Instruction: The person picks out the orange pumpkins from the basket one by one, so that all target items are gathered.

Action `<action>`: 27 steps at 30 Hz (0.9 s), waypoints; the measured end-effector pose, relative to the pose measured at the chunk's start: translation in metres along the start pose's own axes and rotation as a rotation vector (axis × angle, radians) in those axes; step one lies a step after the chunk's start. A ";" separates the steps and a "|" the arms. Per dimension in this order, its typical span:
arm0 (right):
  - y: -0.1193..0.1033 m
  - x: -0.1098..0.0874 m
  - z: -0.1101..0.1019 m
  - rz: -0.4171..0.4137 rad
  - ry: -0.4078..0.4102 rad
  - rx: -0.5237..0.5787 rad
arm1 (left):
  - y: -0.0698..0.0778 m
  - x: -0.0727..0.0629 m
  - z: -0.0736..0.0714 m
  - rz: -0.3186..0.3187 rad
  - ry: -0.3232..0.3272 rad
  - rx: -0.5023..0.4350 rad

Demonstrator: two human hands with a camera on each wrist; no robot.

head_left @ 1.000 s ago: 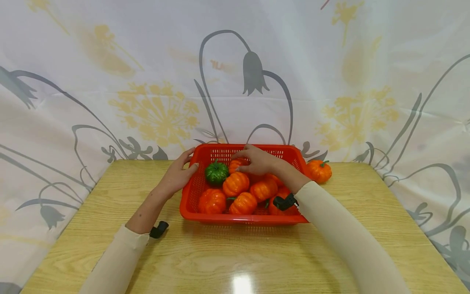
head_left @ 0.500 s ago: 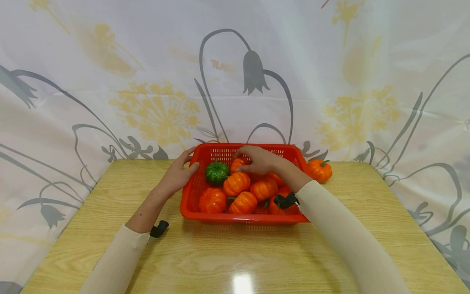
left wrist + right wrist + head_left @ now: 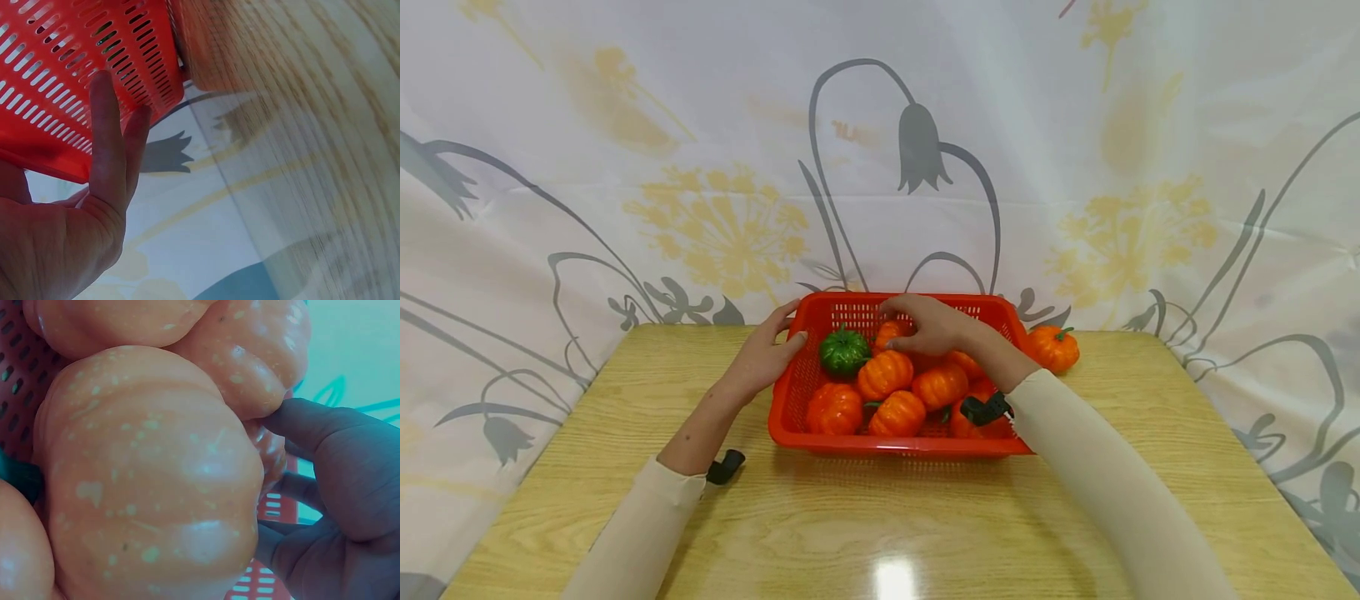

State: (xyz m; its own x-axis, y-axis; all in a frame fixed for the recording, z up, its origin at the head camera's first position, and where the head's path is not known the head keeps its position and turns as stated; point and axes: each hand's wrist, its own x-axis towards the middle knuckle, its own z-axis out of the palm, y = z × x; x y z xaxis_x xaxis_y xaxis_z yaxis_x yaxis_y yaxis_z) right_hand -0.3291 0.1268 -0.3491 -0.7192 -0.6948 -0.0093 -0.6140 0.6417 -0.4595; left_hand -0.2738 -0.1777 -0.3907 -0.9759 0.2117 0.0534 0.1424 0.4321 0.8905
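The red basket (image 3: 880,445) stands on the table with several orange pumpkins and one green pumpkin (image 3: 843,352) in it. At its left end, my left hand (image 3: 762,360) holds the rim, thumb over the edge. In the left wrist view, long fingers (image 3: 107,140) lie against the slotted outer wall. My right hand (image 3: 928,327) reaches inside and grips an orange pumpkin (image 3: 889,332) near the back wall, thumb in front and fingers behind. A large orange pumpkin (image 3: 150,475) fills much of the right wrist view and hides part of that grip.
Another orange pumpkin (image 3: 1052,348) lies outside the basket, beyond its right end. A flower-printed curtain (image 3: 880,208) hangs behind the wooden table (image 3: 850,533). Black wrist mounts (image 3: 725,468) sit at both sleeves.
My right hand and the orange pumpkin it grips have shifted very slightly to the right inside the basket. The left hand stays at the rim.
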 end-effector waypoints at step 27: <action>-0.003 -0.008 -0.018 0.029 0.082 -0.024 | 0.000 0.000 0.000 -0.005 -0.004 -0.015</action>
State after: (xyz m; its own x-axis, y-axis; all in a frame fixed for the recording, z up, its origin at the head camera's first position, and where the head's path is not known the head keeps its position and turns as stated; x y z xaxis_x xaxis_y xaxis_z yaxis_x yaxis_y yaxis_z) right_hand -0.3276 0.1363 -0.3324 -0.7601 -0.6478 0.0510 -0.5998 0.6692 -0.4388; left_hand -0.2739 -0.1775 -0.3904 -0.9759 0.2132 0.0466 0.1346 0.4197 0.8976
